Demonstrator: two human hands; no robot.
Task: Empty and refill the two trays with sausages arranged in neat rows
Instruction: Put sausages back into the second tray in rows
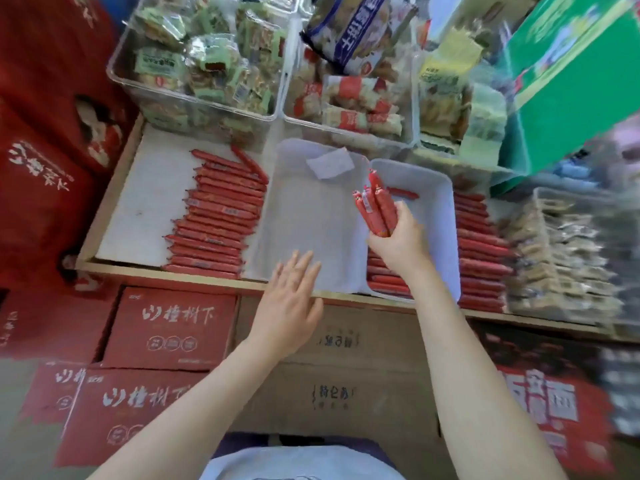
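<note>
Red cartons (169,323) with white lettering stack at our left and below the shelf, the largest items in our view. Brown cardboard boxes (332,368) sit beneath the shelf edge, between the red cartons and another red printed box at the right. Green box (568,64), tilted, fills the upper right corner.

Wooden-edged shelf (114,188) carries everything else. At its back we count three clear plastic bins (121,74) of wrapped snacks, green packets in the left one, red-and-white packets in the middle; these stand right behind the trays and crowd their far rims. More clear bins of pale snacks sit at the far right.

Left tray (311,220), white, holds only a slip of white paper (330,162) near its far end. Right tray (440,202), white, touches it side by side; it holds one loose sausage at the far end and a short row of sausages at the near end, partly hidden by our right forearm.

Row of sausages (218,216) lies on the white shelf liner, just left of the left tray. Another row lies just right of the right tray.

Our right hand (401,237) grips a bundle of sausages (375,209) above the seam between the trays. Our left hand (291,303) hovers flat, fingers straight and holding nothing, over the near rim of the left tray.
</note>
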